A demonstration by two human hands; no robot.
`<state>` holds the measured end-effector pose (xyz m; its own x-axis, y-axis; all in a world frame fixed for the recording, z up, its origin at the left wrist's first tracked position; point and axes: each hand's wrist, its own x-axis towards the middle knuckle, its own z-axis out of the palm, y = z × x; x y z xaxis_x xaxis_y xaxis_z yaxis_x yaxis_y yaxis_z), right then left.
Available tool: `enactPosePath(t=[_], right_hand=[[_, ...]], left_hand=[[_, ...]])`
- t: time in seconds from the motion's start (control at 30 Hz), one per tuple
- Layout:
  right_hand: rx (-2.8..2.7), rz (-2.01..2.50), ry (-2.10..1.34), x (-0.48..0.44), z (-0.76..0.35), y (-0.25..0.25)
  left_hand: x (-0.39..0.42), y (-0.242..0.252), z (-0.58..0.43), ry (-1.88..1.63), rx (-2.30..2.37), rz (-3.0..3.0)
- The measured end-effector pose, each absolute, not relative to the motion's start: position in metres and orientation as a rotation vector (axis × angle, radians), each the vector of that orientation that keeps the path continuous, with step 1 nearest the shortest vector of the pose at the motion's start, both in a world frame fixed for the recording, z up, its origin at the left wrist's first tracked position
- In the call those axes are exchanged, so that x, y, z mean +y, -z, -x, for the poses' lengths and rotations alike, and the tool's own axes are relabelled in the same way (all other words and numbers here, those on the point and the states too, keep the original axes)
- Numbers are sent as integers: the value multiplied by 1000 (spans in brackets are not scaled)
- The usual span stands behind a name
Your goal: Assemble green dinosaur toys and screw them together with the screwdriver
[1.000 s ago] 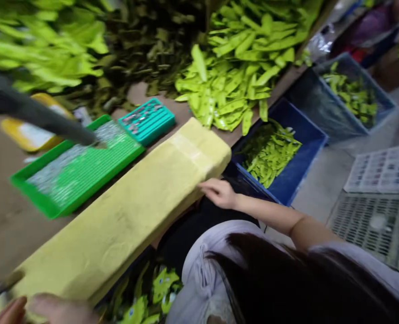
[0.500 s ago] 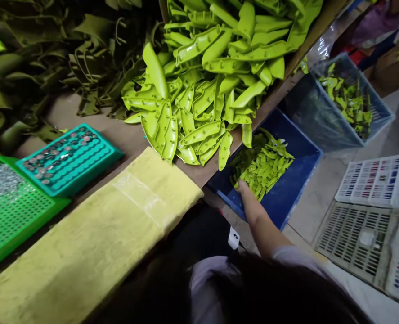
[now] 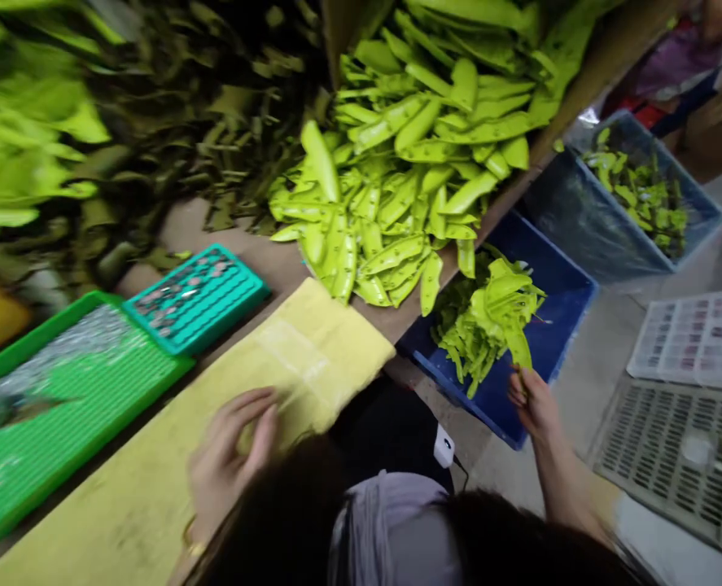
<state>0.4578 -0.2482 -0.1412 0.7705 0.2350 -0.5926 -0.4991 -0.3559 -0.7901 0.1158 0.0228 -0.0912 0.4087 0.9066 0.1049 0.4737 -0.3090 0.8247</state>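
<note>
My right hand (image 3: 535, 399) is closed on the lower end of a bright green piece (image 3: 518, 346), held above the blue bin (image 3: 565, 325). Behind that piece lies a heap of small green pieces in the bin. My left hand (image 3: 232, 443) hovers over or rests on the yellow pad (image 3: 122, 488); its fingers are curled and blurred, with a gap between thumb and fingers and nothing seen in them. Beyond the pad a large pile of curved green pieces (image 3: 391, 203) lies on the table (image 3: 244, 248).
A teal ridged tray (image 3: 214, 297) with small metal parts stands beside a green tray (image 3: 116, 391). Dark olive pieces (image 3: 183, 122) lie at the back. On the right are a pale blue bin (image 3: 580, 203) and plastic crates (image 3: 671, 456).
My right hand has come out of the blue bin's heap toward me, now with a green piece. My left hand has entered over the pad. The camera view has shifted.
</note>
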Motion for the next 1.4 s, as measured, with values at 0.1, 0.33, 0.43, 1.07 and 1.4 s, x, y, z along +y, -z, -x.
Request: enactPosePath(t=[0.1, 0.33, 0.43, 1.07, 1.4], right_hand=[[-239, 1758, -1189, -200, -445, 95], [-1829, 1571, -1123, 21, -386, 22], [-2144, 1475, -1061, 94, -351, 22], [-2089, 1273, -231, 71, -249, 51], [-2083, 1467, -57, 118, -240, 73]], left_hand=[[24, 81, -122, -570, 962, -1522], [52, 62, -61, -711, 1113, -887], [58, 71, -61, -795, 1222, -798], [40, 92, -55, -1129, 1173, -578], [35, 94, -41, -1200, 1149, -479]])
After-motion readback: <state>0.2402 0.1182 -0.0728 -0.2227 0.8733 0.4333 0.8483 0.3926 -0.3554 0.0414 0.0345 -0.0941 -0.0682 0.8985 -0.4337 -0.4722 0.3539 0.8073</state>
